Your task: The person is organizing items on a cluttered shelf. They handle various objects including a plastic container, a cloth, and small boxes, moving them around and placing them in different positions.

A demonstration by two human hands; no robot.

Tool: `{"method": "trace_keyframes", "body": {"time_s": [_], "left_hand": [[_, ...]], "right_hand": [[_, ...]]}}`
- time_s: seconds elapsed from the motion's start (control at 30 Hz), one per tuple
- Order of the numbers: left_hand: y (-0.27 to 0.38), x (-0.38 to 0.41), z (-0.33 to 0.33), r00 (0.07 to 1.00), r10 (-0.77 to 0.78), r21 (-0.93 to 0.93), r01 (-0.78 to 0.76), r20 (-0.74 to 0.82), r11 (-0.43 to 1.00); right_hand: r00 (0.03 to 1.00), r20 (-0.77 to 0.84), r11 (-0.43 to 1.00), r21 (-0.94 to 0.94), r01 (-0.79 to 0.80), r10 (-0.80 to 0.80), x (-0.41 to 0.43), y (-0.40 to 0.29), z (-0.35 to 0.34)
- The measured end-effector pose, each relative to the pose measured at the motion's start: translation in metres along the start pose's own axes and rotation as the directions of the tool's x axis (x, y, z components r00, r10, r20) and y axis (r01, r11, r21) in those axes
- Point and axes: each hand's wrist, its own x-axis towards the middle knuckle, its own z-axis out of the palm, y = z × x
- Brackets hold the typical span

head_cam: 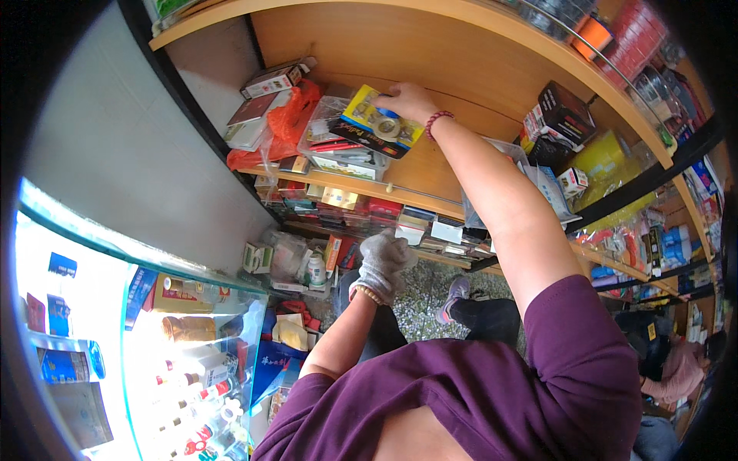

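My bare right hand [410,102] reaches onto the upper wooden shelf, its fingers on a small blue item [385,109] above a yellow and black padlock package [369,135]. A roll of tape [386,128] lies on that package. The package rests tilted over a clear plastic tray [346,164] with red and dark pens. My left hand [385,266], in a grey knitted glove, hangs below the shelf edge with its fingers curled; whether it holds anything is hard to see.
An orange-red plastic bag [291,118] and small boxes [271,80] fill the shelf's left end. A black box [558,115] stands at the right. Packed cartons [340,197] line the lower shelf. A lit glass display case [190,276] is at my left. Another person [671,369] is at far right.
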Motion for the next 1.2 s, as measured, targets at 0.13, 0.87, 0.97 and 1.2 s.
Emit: {"method": "trace_keyframes", "body": {"time_s": [0.13,0.87,0.97,1.2], "left_hand": [[0.008,0.004,-0.003,0.993,-0.113,-0.395,0.095,-0.024,0.914],[0.065,0.022,-0.054,0.996,-0.026,-0.825,-0.053,-0.082,0.562],[0.096,0.042,-0.087,0.918,0.395,0.672,-0.272,-0.034,0.689],[0.106,0.050,-0.123,0.845,0.520,0.736,-0.433,0.129,0.520]], "right_hand": [[0.970,0.230,0.997,0.019,-0.081,0.075,0.004,-0.001,-0.003],[0.880,0.412,0.948,-0.295,-0.119,0.238,-0.009,-0.023,0.001],[0.878,0.411,0.960,-0.230,-0.161,0.246,-0.016,-0.010,0.001],[0.862,0.392,0.899,0.160,-0.408,0.321,-0.051,-0.032,0.031]]}}
